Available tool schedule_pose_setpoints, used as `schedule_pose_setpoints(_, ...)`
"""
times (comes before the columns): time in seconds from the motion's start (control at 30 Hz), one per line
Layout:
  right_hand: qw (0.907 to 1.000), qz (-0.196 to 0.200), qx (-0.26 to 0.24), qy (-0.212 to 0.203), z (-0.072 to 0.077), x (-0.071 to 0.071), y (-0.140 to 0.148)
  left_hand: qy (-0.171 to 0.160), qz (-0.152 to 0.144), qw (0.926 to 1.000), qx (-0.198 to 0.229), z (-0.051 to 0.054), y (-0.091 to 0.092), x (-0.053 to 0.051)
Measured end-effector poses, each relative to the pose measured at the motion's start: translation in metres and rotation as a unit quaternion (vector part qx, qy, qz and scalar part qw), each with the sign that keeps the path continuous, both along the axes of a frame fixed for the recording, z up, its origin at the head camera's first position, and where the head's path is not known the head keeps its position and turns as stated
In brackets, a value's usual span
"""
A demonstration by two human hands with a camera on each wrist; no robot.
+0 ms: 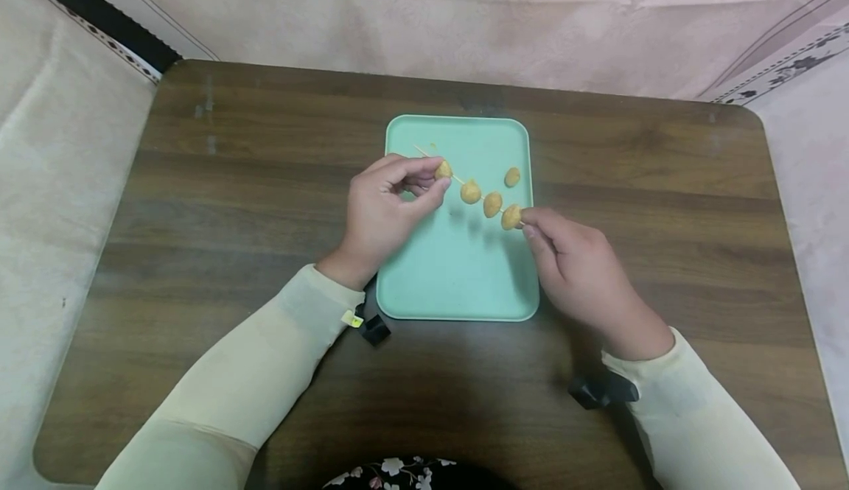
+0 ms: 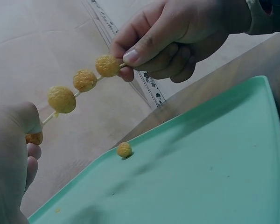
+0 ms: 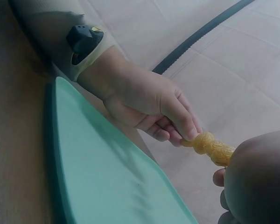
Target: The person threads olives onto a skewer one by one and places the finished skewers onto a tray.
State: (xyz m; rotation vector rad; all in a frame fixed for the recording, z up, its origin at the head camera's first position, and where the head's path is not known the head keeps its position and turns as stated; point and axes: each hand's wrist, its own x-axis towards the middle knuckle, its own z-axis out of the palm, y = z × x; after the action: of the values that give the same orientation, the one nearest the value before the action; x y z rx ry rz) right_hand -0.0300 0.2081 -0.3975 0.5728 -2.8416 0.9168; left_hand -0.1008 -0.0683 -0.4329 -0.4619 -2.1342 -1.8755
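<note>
A thin wooden skewer (image 1: 459,179) slants above the green tray (image 1: 458,284), with several golden-brown food balls (image 1: 471,192) threaded along it. My left hand (image 1: 391,206) pinches the ball (image 1: 443,169) at the far left, where the bare tip pokes out beyond the fingers. At the other end, my right hand (image 1: 573,261) grips the skewer between thumb and fingertips, right beside the last ball (image 1: 511,217). The left wrist view shows spaces between the threaded balls (image 2: 85,80). One loose ball (image 1: 512,176) lies on the tray near its right edge.
The tray stands on a brown wooden table (image 1: 219,276), and small crumbs lie near its far end. Pale cloth (image 1: 411,26) surrounds the table at the back and sides. A patterned dark garment (image 1: 398,475) shows at the near edge.
</note>
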Motion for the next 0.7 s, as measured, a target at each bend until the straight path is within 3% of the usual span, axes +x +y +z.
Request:
schedule_pose_setpoints(0.33, 1.0, 0.004, -0.003, -0.007, -0.0022, -0.0013, -0.0011, 0.037, -0.011, 0.9984, -0.04, -0.0043, 0.0037, 0.0022)
schedule_pose_setpoints(0.7, 0.9998, -0.015, 0.007, -0.012, -0.0041, -0.0026, 0.0002, 0.006, -0.035, 0.997, -0.069, -0.0031, 0.0056, 0.0014)
